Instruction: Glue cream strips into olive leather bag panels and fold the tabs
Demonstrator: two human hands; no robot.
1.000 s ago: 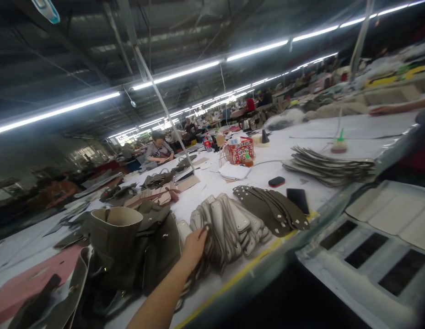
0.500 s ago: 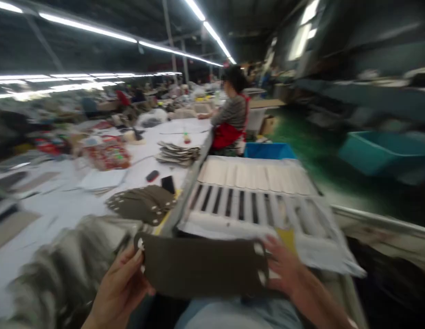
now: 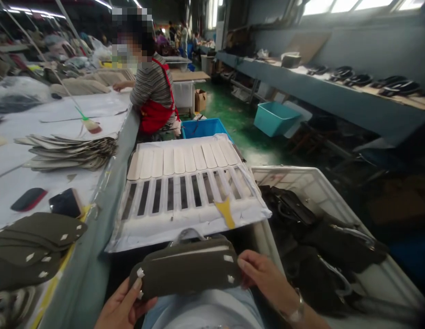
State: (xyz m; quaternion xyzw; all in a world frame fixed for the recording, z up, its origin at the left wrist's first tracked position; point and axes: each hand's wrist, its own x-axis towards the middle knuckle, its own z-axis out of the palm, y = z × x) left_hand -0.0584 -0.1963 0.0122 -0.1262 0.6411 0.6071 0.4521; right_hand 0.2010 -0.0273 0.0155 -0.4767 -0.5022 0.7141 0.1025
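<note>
The view has swung right. In the near middle, the left hand (image 3: 121,304) and right hand (image 3: 267,281) pinch a flap (image 3: 186,274) by its ends. It seems light, bendy, best held there.

Dark olive, elongated leather-like panel with rounded corners (image 3: 188,272)

Smooth face, light sheen along the upper edge. Small white patches near both ends, two at each. Raised above the lap, long side crosswise, face toward the wearer, right end slightly higher. Left end gripped by the left hand (image 3: 125,304); right end at the fingertips of the right hand (image 3: 267,281).
</note>
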